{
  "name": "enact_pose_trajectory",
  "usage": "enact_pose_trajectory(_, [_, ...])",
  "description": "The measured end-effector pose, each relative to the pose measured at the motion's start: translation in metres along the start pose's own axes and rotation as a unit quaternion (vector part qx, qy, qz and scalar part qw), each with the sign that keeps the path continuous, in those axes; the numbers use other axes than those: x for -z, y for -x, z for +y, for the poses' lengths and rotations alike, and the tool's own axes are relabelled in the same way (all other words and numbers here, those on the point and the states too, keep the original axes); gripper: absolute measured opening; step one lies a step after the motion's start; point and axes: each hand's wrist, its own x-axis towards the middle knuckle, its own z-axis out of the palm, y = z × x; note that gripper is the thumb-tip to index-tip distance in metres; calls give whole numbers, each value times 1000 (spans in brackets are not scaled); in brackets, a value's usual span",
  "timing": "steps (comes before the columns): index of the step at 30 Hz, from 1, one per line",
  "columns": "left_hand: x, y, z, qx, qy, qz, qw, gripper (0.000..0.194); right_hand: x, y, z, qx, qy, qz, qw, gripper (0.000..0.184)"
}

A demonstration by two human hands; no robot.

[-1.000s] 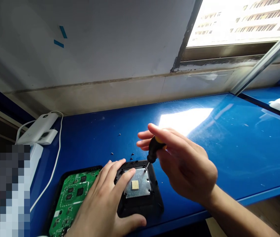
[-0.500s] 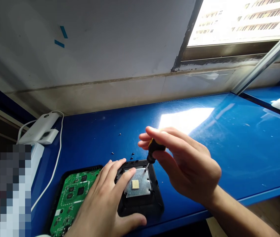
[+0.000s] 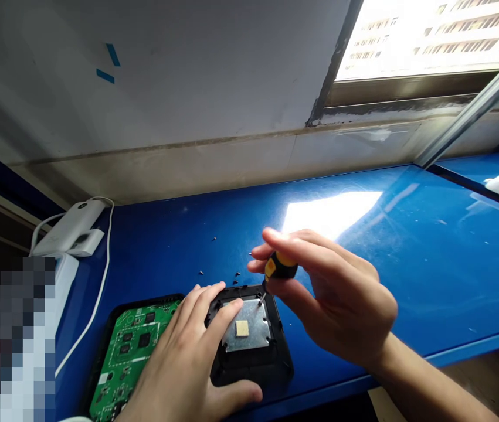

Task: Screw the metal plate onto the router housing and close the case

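A: As the head view looks down, what do the right hand's fingers have?
B: Thumb and index finger are pinched round the black-and-yellow handle of a screwdriver. The other fingers are partly hidden, though two tips poke out beyond the handle.

A: And its tip?
B: Below those fingers, at the upper right corner of a metal plate. Whether it sits in a screw is too small to tell.

A: The left hand?
B: Spread wide and grasping nothing, its index fingertip on the plate's upper edge. Between that finger and the thumb, a pale square pad lies on the plate.

A: What's covered?
B: The left side of the black housing round the plate. Left of the fingers, a green circuit board is partly covered too, and cut off at the bottom.

A: Beyond the left fingertips?
B: Small screws on the blue table, their heads too tiny to make out.
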Motion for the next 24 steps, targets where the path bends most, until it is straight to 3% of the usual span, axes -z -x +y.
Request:
enact_pose_trajectory(3, [0, 0, -1, 2, 0, -6, 1000, 88, -2, -1, 1, 6, 38, 46, 998, 36])
enact_pose_trajectory(6, [0, 0, -1, -2, 3, -3, 1000, 86, -2, 2, 1, 0, 23, 32, 999, 29])
enact_pose_trajectory(10, [0, 0, 1, -4, 5, 5, 1000, 87, -1, 5, 0, -24, -37, -14, 999, 45])
enact_pose_trajectory(14, [2, 0, 3, 0, 0, -2, 1000, 87, -3, 4, 3, -8, -41, -9, 999, 54])
enact_pose_trajectory(20, [5, -1, 4, 5, 1, -23, 1000, 85, -4, 2, 7, 25, -11, 35, 999, 32])
enact_pose_trajectory(24, [3, 0, 1, -1, -1, -10, 1000, 87, -2, 6, 3, 13, -44, 14, 999, 31])
